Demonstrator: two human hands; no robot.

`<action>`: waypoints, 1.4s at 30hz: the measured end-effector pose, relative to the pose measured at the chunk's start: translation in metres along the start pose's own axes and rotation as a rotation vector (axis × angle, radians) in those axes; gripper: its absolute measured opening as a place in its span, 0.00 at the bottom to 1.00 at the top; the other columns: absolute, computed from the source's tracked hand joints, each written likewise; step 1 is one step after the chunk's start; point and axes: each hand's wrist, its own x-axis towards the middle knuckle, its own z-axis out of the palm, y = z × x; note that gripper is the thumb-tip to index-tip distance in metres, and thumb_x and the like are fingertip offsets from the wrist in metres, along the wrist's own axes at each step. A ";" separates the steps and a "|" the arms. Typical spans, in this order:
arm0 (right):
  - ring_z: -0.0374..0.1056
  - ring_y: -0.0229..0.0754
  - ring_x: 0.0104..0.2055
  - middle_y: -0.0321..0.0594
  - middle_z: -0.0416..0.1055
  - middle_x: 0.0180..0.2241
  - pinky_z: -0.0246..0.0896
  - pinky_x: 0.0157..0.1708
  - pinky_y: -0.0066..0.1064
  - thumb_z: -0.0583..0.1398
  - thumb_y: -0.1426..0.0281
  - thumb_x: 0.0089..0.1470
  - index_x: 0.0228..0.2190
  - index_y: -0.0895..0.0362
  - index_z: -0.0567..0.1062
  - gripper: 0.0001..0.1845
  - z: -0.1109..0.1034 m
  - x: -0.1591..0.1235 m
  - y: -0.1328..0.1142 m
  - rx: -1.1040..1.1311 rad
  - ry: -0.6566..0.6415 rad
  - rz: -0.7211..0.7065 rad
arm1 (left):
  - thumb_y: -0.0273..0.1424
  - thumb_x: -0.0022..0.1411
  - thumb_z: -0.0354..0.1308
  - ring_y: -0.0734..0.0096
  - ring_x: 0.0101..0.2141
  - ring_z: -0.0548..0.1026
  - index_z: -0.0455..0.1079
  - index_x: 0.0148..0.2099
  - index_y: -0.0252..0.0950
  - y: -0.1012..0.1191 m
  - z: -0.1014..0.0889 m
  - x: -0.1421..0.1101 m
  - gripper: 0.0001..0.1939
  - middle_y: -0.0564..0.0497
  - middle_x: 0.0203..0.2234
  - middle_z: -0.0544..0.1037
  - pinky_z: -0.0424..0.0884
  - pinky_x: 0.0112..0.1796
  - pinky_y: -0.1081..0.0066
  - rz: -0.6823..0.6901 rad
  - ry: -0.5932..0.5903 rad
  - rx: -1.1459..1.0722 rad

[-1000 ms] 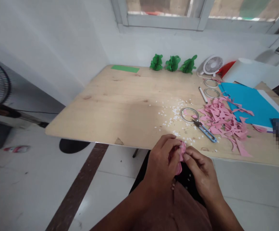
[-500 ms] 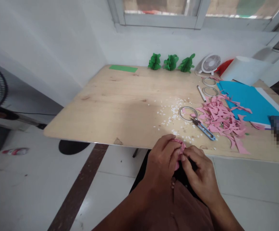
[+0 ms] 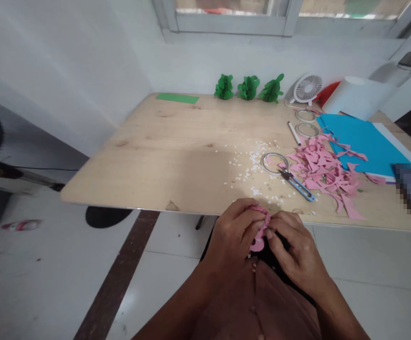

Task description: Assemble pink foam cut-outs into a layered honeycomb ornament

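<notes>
My left hand [image 3: 231, 231] is closed around a pink paper piece [image 3: 258, 244], just off the table's front edge and above my lap. It looks layered, with rounded petal-like edges, and much of it is hidden by my fingers. My right hand [image 3: 295, 243] pinches the right side of the same piece between thumb and fingers. Beyond my hands on the table lie blue thread snips [image 3: 297, 185], their tip touching a roll of tape [image 3: 274, 163]. White paper bits [image 3: 255, 160] are scattered around the roll.
Pink paper scraps [image 3: 327, 165] are heaped at the right of the table [image 3: 177, 156], beside blue sheets [image 3: 364, 141]. A pen [image 3: 294, 133], more tape rolls [image 3: 307, 130] and a small white fan [image 3: 307, 88] stand behind. Three green paper shapes [image 3: 248, 88] and a green strip [image 3: 177, 98] line the back.
The pink piece has turned in my fingers, so a rounded pink edge now shows below my left hand. My right thumb has shifted slightly left along it. The view has tilted slightly.
</notes>
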 end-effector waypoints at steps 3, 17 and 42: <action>0.61 0.41 0.31 0.37 0.65 0.27 0.55 0.33 0.34 0.52 0.75 0.59 0.27 0.55 0.68 0.10 0.000 0.000 0.001 -0.005 -0.011 -0.003 | 0.26 0.64 0.51 0.68 0.42 0.74 0.73 0.37 0.36 -0.001 0.000 0.000 0.10 0.46 0.39 0.76 0.72 0.43 0.68 -0.004 0.009 -0.004; 0.60 0.41 0.31 0.37 0.64 0.27 0.53 0.34 0.34 0.51 0.75 0.60 0.28 0.55 0.66 0.09 0.004 -0.002 0.001 0.044 -0.031 0.011 | 0.24 0.63 0.50 0.69 0.42 0.74 0.71 0.35 0.36 0.002 0.003 -0.002 0.09 0.46 0.39 0.75 0.70 0.43 0.70 -0.067 0.013 -0.016; 0.61 0.39 0.30 0.34 0.63 0.26 0.53 0.32 0.30 0.52 0.69 0.61 0.26 0.55 0.68 0.12 0.012 -0.002 0.005 0.335 0.029 0.261 | 0.29 0.58 0.56 0.69 0.40 0.74 0.69 0.32 0.36 0.005 0.005 0.003 0.04 0.47 0.42 0.77 0.69 0.41 0.70 -0.578 0.142 -0.643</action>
